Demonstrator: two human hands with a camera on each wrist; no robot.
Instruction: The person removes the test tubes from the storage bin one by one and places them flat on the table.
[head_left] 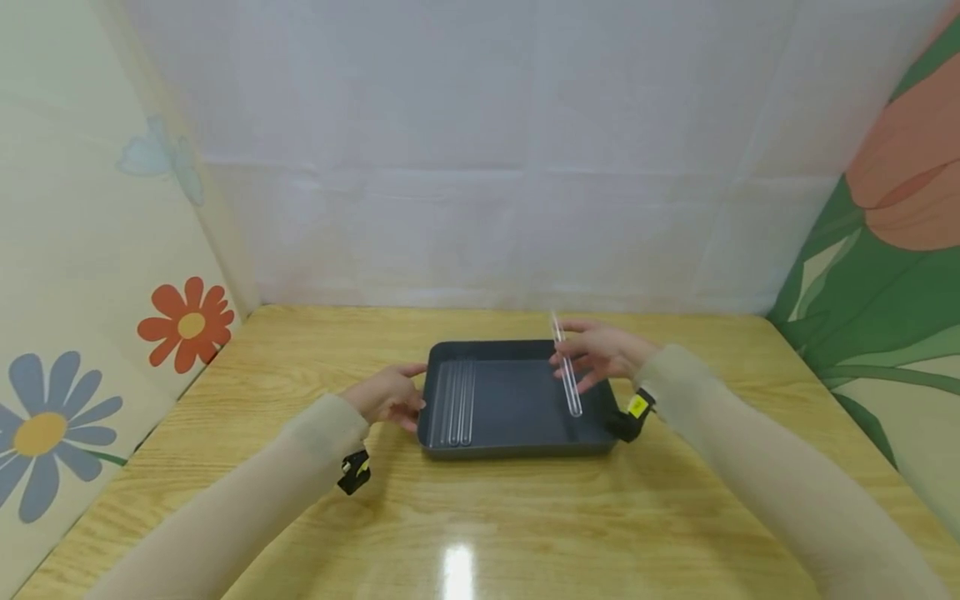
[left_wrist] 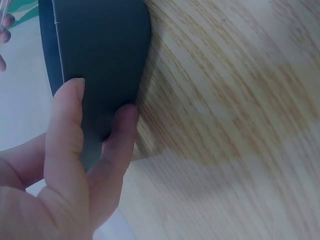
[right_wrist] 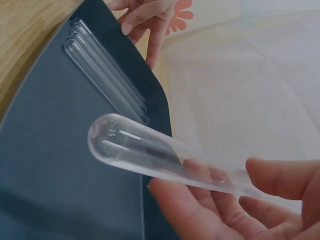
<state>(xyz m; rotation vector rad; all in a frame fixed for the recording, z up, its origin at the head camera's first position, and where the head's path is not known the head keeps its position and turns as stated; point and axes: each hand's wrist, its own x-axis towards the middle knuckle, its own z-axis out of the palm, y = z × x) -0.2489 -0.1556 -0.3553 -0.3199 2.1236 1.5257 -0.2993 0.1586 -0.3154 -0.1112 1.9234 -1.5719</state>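
My right hand point(head_left: 600, 354) pinches a clear test tube point(right_wrist: 145, 150) above the right part of the dark grey tray point(head_left: 517, 404). The tube's rounded closed end points down toward me in the head view; its upper end looks blurred. At the tray's left end is my left hand point(head_left: 390, 396), its fingertips touching the outer wall point(left_wrist: 100, 60) near the rim and lower down. Several more clear test tubes point(head_left: 457, 404) lie side by side inside the tray along its left end, rounded ends toward me.
The tray stands on a wood-grain table point(head_left: 525, 525). A white cloth backdrop point(head_left: 487, 167) rises behind the table, with flower-patterned panels point(head_left: 75, 292) at both sides. Each wrist wears a black strap device point(head_left: 355, 472).
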